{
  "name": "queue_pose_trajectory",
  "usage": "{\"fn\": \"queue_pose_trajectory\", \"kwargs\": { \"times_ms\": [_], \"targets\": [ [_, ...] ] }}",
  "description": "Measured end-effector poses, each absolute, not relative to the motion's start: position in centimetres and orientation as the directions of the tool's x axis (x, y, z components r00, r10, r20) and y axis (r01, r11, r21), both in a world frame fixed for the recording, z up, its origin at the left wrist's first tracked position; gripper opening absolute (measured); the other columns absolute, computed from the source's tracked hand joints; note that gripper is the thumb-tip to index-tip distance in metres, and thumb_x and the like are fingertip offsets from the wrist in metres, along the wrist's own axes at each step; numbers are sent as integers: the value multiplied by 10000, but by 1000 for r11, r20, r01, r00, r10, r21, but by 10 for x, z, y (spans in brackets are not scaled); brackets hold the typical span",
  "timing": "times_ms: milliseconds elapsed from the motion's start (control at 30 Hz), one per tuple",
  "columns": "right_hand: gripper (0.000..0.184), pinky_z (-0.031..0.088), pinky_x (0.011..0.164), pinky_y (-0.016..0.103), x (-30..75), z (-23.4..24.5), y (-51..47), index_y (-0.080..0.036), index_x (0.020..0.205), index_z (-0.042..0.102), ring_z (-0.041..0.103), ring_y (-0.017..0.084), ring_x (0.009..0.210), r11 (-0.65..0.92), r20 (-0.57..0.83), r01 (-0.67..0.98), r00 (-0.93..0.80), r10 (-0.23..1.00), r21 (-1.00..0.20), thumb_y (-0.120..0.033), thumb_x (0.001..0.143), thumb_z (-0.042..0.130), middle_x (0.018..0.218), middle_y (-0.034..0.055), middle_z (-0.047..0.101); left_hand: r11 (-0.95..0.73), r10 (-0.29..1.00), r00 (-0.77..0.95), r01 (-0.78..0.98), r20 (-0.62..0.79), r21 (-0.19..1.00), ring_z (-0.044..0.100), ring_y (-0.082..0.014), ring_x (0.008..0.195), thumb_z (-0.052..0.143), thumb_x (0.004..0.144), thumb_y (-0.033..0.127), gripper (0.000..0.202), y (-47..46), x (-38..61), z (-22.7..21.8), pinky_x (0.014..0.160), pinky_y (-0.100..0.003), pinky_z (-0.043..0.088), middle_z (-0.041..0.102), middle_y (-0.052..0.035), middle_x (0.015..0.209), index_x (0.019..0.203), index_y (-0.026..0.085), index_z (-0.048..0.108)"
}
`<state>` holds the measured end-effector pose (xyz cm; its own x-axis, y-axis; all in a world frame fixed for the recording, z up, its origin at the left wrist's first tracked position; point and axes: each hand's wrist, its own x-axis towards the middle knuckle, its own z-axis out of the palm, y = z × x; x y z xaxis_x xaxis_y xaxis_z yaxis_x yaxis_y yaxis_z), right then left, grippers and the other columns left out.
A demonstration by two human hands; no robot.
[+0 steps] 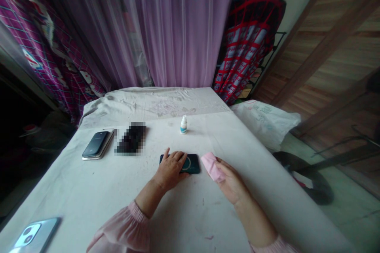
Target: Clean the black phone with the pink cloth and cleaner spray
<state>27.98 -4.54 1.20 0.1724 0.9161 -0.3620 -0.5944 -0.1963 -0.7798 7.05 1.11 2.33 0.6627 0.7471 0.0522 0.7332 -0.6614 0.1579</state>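
Observation:
My left hand (171,170) lies over a dark smartphone (193,164) that rests flat on the table. Its fingers reach the phone's far edge and the thumb is at the near edge, so it grips the phone from above. A pale ring shows on the phone's uncovered surface. Just to the right, my right hand (233,184) is closed on a folded pink cloth (212,167), held a little apart from the phone. Beyond both hands a small white bottle (183,125) with a blue label stands upright.
Stacked phones (96,144) lie at the left, beside a dark, pixelated object (132,139). A silver-blue phone (37,235) is at the near left corner. A white cloth (118,189) covers the table. A white plastic bag (267,120) hangs off its right side; purple curtains (184,27) are behind.

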Motion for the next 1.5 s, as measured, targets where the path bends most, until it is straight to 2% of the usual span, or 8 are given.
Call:
{"fn": "queue_pose_trajectory", "kwargs": {
  "times_ms": [167, 300, 400, 467, 567, 700, 1167, 1500],
  "targets": [
    [291, 462, 641, 232, 285, 8, -47, -209, 859, 734, 647, 161, 783, -205, -366, -540, 210, 907, -817, -325, 596, 777, 882, 28, 739, -864, 476, 878, 477, -50, 163, 333, -293, 1392, 610, 836, 189, 543, 24, 46, 44, 1148, -575, 138, 503, -22, 1430, 1347, 331, 496],
    [329, 440, 603, 229, 282, 10, -48, -198, 846, 726, 623, 159, 720, -166, -302, -426, 276, 912, -889, -390, 582, 765, 811, 24, 724, -833, 533, 842, 539, -77, 128, 280, -315, 1417, 558, 772, 33, 618, 10, 29, 52, 1119, -624, 164, 438, -10, 1482, 1256, 417, 574],
    [332, 455, 601, 258, 276, 9, -51, -182, 878, 715, 623, 180, 695, -123, -170, -157, 337, 926, -980, -441, 675, 677, 794, 43, 721, -688, 716, 698, 709, -11, 155, 393, -279, 1362, 521, 858, 123, 420, -12, 29, 37, 1102, -585, 267, 502, 1, 1431, 1160, 388, 643],
    [310, 482, 662, 289, 267, 5, -56, -184, 939, 711, 646, 203, 751, -54, -2, 149, 328, 945, -987, -414, 769, 592, 861, 64, 733, -540, 841, 528, 832, 113, 127, 419, -299, 1341, 556, 886, 284, 396, -25, 35, 20, 1086, -560, 318, 474, -96, 1451, 1282, 265, 576],
    [285, 486, 816, 330, 248, -2, -67, -208, 1022, 703, 659, 218, 902, 167, 305, 561, 161, 939, -811, -293, 872, 476, 987, 81, 733, -468, 869, 437, 879, 234, 94, 404, -347, 1342, 542, 876, 528, 654, -36, 43, -2, 1072, -564, 333, 456, -177, 1448, 1390, 131, 463],
    [313, 468, 852, 347, 227, -7, -81, -225, 1083, 673, 648, 211, 975, 301, 466, 777, -11, 885, -553, -168, 909, 420, 1044, 81, 720, -512, 840, 483, 856, 247, 69, 368, -345, 1365, 441, 905, 605, 698, -38, 42, -11, 1117, -594, 218, 440, -161, 1463, 1419, 134, 429],
    [347, 300, 995, 432, 201, -5, -28, -225, 1154, 645, 506, 260, 1227, 207, 384, 865, -18, 923, -458, -143, 956, 372, 1146, 79, 700, -576, 810, 547, 810, 210, 112, 409, -328, 1340, 415, 897, 641, 753, -35, 37, -9, 1109, -529, 261, 411, -170, 1481, 1438, 118, 393],
    [329, 321, 996, 429, 192, 1, 33, -163, 1100, 673, 521, 269, 1209, 162, 302, 858, -8, 953, -488, -124, 934, 392, 1112, 110, 706, -563, 818, 532, 818, 218, 117, 418, -329, 1334, 453, 872, 652, 756, -34, 39, -9, 1134, -541, 208, 438, -170, 1464, 1417, 129, 432]
  ]
}}
